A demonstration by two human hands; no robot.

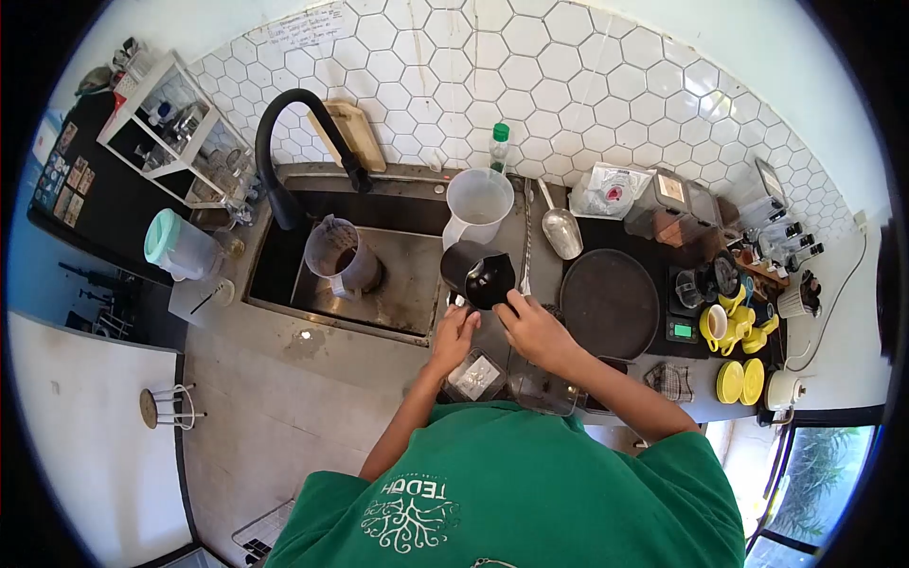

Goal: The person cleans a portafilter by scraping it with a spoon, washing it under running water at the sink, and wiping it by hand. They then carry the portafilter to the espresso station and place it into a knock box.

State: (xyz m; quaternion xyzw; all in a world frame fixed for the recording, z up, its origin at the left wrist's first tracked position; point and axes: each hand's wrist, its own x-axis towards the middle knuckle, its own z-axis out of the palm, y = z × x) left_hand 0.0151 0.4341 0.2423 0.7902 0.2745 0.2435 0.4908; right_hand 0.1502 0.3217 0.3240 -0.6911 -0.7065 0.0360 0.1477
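A black pitcher is tilted over the counter right of the sink, just in front of a large translucent measuring jug. My left hand is closed at the pitcher's near left side, around what looks like its handle. Close to a dark, glossy round piece at the pitcher's mouth, my right hand has its fingers bent together; what they grip is hidden. Below my hands lies a clear container with a white label. Another measuring jug with dark residue stands in the sink.
The sink has a black faucet at its back left. A lidded jug stands farther left. To the right are a metal scoop, a round dark tray, a scale, yellow cups and storage containers.
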